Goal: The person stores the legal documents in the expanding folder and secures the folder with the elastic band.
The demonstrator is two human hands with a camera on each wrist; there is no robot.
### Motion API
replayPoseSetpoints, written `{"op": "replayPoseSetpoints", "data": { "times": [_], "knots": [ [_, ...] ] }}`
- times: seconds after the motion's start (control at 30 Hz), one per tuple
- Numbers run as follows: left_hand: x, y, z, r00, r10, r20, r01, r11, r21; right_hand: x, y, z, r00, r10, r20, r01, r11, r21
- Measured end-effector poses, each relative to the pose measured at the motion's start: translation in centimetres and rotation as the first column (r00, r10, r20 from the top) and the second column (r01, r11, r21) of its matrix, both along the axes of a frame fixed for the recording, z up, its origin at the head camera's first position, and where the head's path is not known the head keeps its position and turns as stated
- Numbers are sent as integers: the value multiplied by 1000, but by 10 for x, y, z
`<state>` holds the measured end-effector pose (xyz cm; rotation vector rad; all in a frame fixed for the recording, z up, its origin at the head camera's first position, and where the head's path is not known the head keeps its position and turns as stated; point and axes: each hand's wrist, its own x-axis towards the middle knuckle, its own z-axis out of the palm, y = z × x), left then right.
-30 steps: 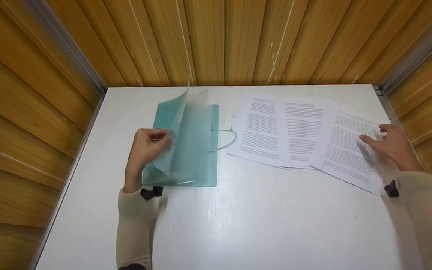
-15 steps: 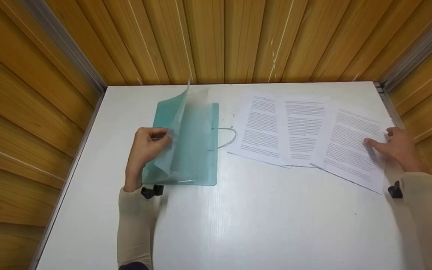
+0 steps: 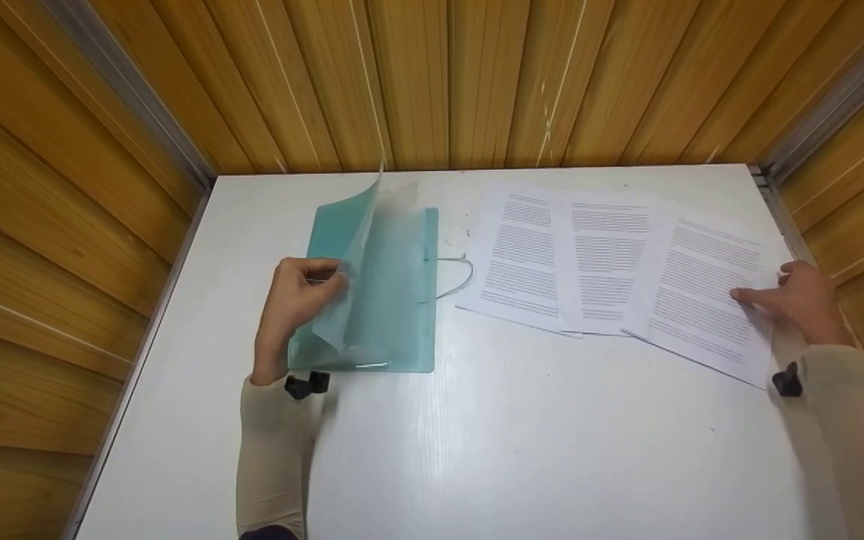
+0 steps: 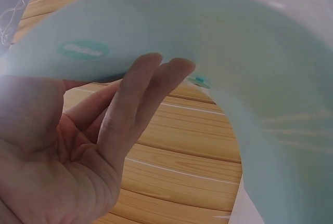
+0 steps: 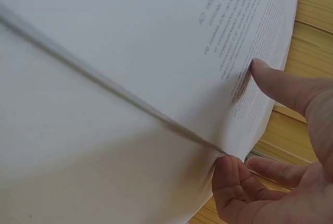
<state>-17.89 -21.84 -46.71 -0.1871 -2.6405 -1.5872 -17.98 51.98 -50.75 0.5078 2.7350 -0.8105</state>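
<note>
Folder (image 3: 394, 307) near papers (image 3: 616, 277); wall (image 3: 481, 90) behind

A translucent teal folder (image 3: 398, 322) lies left of the middle of the surface (image 3: 537, 450), towards its far edge; its cover (image 3: 361, 262) is raised and curved, with an oval mark in darker teal; a thin pale cord (image 3: 471, 274) loops out from its right side; beyond it, printed white sheets (image 3: 608, 255) lie in three overlapping sets, the rightmost slanted, near the surface's right edge.
</note>
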Motion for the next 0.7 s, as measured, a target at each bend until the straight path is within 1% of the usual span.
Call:
{"op": "replayPoseSetpoints", "data": {
  "times": [0.13, 0.37, 0.6, 0.7],
  "knots": [
    [0, 1, -3, 1000, -6, -14, 6, 1000, -5, -1, 1, -1, 999, -38, 20, 39, 999, -35],
    [-1, 4, -5, 1000, 3, -15, -3, 1000, -23, 1, 5, -7, 997, -69, 26, 70, 997, -25],
    [0, 6, -6, 1000, 3, -15, -3, 1000, -9, 4, 7, -9, 994, -106, 22, 106, 994, -26],
    [0, 6, -7, 1000, 6, -15, -6, 1000, -10, 4, 7, -10, 994, -104, 15, 104, 994, -26]
  ]
}}
